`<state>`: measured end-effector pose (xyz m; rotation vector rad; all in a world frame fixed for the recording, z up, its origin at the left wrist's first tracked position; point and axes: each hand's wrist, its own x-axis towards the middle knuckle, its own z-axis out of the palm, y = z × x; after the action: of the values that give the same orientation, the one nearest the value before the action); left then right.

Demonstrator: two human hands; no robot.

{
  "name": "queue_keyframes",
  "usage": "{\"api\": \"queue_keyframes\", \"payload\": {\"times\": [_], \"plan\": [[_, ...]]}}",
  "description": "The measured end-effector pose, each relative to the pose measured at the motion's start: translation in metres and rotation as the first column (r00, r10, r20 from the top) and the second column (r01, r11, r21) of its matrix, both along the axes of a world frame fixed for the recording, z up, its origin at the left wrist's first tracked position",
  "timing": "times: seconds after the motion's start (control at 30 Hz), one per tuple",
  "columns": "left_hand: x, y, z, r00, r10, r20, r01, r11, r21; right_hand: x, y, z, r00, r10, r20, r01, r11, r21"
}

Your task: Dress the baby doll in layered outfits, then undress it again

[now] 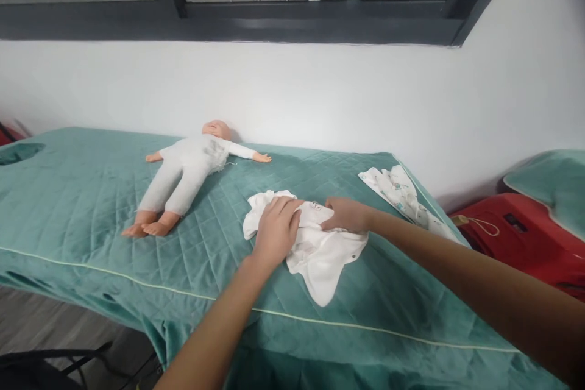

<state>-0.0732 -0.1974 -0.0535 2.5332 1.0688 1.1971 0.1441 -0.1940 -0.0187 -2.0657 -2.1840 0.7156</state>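
White, soft-looking fabric lies bunched before me in the head view: a small garment (pixel 326 253), creased and uneven, with a little printed mark near its upper edge, a small dark dot like a snap towards its right side, and a rounded, tapering flap pointing back at me.

It rests between and beneath my hands. My left hand (pixel 278 224) lies over its left part, fingers close together and slightly bent; I cannot tell whether they grip the fabric. My right hand (pixel 346 213) comes in from the other side, its fingertips buried in the folds, so I cannot tell whether it pinches anything.

Under the garment is a green surface (pixel 82 195), quilted in diamonds and edged with pale piping. Beyond my left hand a doll (pixel 185 155) lies on its back, arms out, its body of white cloth smudged grey and frayed at one side, its head, hands and feet smooth and flesh-toned. Beyond my right arm, near the surface's edge, sits a long, crumpled white cloth with a green print (pixel 397 187).
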Motion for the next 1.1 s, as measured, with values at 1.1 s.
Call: {"api": "queue_keyframes", "payload": {"times": [1.1], "plan": [[0.04,-0.011,0.204,0.912,-0.39,-0.122,0.318,0.865,-0.389,0.023,-0.071,0.178,0.953,0.225,-0.203,-0.151,0.933,0.327]]}}
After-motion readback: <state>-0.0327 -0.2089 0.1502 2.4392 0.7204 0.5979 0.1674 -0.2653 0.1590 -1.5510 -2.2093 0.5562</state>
